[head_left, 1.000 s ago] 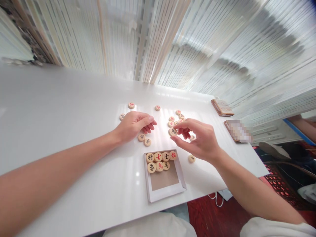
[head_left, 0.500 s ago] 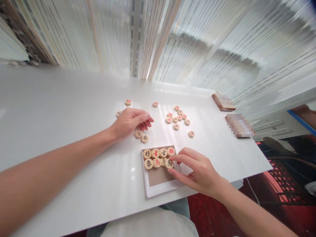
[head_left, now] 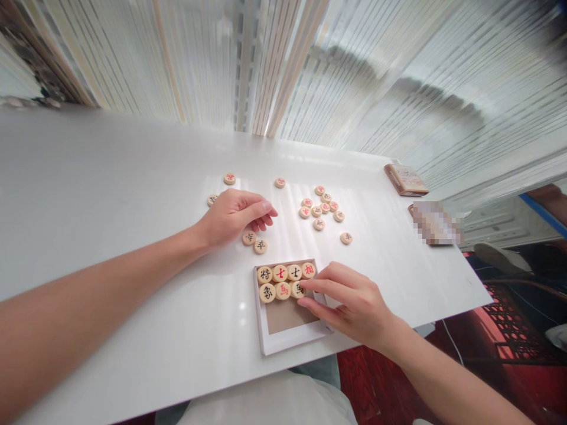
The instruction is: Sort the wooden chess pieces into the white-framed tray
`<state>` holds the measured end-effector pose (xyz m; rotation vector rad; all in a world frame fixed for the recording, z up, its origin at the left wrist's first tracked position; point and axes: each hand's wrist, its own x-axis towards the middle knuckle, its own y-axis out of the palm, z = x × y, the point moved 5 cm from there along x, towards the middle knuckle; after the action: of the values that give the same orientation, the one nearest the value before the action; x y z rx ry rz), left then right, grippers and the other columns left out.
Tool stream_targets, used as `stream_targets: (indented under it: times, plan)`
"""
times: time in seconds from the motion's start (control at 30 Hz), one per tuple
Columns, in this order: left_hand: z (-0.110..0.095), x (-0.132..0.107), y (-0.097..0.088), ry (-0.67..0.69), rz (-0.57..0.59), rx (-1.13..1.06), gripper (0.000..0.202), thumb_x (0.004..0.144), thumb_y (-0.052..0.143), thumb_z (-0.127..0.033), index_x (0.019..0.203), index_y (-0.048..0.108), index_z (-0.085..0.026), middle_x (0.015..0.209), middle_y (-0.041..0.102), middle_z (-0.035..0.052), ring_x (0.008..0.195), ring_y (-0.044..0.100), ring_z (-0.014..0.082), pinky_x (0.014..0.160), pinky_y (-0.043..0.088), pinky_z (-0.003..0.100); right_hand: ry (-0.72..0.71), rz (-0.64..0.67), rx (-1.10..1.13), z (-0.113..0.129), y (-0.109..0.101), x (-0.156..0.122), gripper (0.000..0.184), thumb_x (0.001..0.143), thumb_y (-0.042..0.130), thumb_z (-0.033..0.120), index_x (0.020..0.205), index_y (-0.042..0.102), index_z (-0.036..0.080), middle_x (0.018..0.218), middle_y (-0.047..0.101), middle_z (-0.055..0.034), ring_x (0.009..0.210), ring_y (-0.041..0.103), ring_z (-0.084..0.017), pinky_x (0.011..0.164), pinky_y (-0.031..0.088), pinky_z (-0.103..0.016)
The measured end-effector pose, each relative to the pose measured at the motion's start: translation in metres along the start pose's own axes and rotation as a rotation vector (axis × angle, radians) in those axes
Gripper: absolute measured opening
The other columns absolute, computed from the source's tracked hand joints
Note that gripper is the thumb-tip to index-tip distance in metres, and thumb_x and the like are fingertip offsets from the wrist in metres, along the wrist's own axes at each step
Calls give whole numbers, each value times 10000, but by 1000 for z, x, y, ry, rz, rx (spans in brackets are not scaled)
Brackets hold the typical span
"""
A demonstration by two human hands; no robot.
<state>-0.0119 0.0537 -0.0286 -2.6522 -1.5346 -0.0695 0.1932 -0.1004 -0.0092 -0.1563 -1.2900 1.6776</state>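
Observation:
My right hand (head_left: pixel 348 298) pinches a round wooden Chinese chess piece with a black character (head_left: pixel 298 289) between thumb and fingers. The piece is inside the shallow open box (head_left: pixel 292 338), at the right of the second row. Beside it lie a red-marked piece (head_left: pixel 283 290) and a black-marked piece (head_left: pixel 267 293); a full row of pieces (head_left: pixel 280 273) lines the box's far side. My left hand (head_left: pixel 237 215) rests above the table with its fingers curled in and thumb over them; whatever is inside is hidden. Two black-marked pieces (head_left: pixel 260 246) lie just below it.
Several loose pieces (head_left: pixel 325 207) are scattered on the white table (head_left: pixel 133 330) beyond the box, with single ones (head_left: pixel 229 178) farther left. Two flat boxes, one brown (head_left: pixel 406 179) and one blurred out (head_left: pixel 436 223), sit near the right edge. String curtains (head_left: pixel 204 65) hang behind.
My right hand has shifted the pinched piece slightly left, and the black-marked piece next to it is no longer seen separately. My left hand has stayed almost still.

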Motion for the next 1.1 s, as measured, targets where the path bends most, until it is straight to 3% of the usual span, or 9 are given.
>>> stream_targets:
  times: [0.5, 0.67, 0.83, 0.9, 1.1]
  plan:
    - [-2, 1, 0, 44, 0, 61, 232, 911, 711, -307, 862, 824, -111, 764, 791, 88, 652, 722, 151, 637, 595, 241, -18, -7, -3, 2, -1, 6, 126, 947, 782, 173, 1064, 738, 169, 837, 748, -83, 700, 681, -193, 604, 580, -324]
    - [-3, 0, 0, 53, -33, 44, 224, 901, 702, -295, 847, 823, -115, 736, 784, 83, 646, 719, 156, 624, 592, 248, -13, -8, 28, 0, -13, 14, 132, 933, 794, 166, 1056, 745, 162, 808, 734, -80, 682, 675, -184, 586, 566, -310]
    - [-9, -5, -12, 157, -281, 27, 218, 886, 650, -235, 745, 788, -143, 609, 716, 31, 560, 655, 132, 563, 547, 242, -39, -76, 32, -8, -38, 54, 61, 951, 767, 162, 1008, 769, 184, 798, 741, -54, 677, 669, -153, 584, 535, -288]
    - [-11, -8, -17, 193, -372, 43, 227, 885, 631, -226, 720, 773, -160, 597, 696, 17, 541, 633, 123, 538, 525, 240, -52, -80, 37, -14, -43, 79, 21, 966, 757, 196, 962, 778, 198, 752, 728, -28, 614, 595, -132, 567, 503, -297]
    - [-10, -11, -22, 221, -440, 106, 253, 907, 605, -266, 726, 756, -175, 627, 704, 23, 551, 631, 132, 529, 529, 254, 50, -143, 171, -37, -49, 156, 176, 980, 774, 340, 888, 796, 192, 659, 688, 17, 526, 550, -84, 440, 402, -236]
